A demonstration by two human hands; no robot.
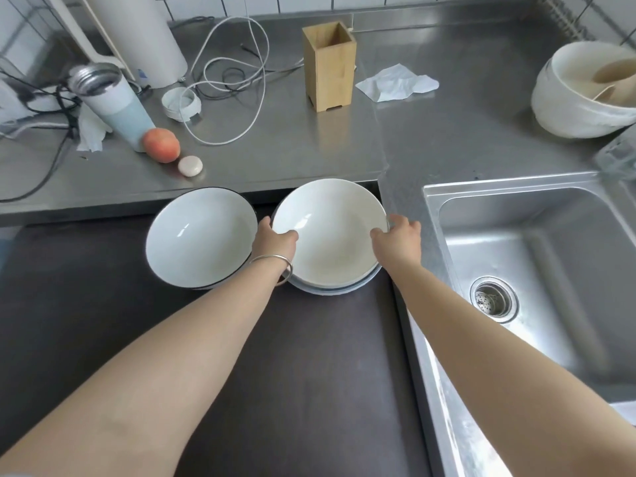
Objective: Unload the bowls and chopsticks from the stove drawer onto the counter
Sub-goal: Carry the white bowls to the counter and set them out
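A stack of white bowls (330,235) sits at the back right of the dark drawer (292,373), just below the steel counter edge. My left hand (275,241) grips the left rim of the top bowl, thumb inside. My right hand (395,235) grips the right rim the same way. A second white bowl with a black rim (199,239) stands to the left, touching the back of my left hand. No chopsticks are visible.
On the steel counter (275,146) stand a bamboo holder (328,68), a peach (161,145), a tumbler (113,105), a lid (181,103), cables (227,74) and a tissue (395,82). A sink (533,270) lies right; a large white pot (585,91) sits far right.
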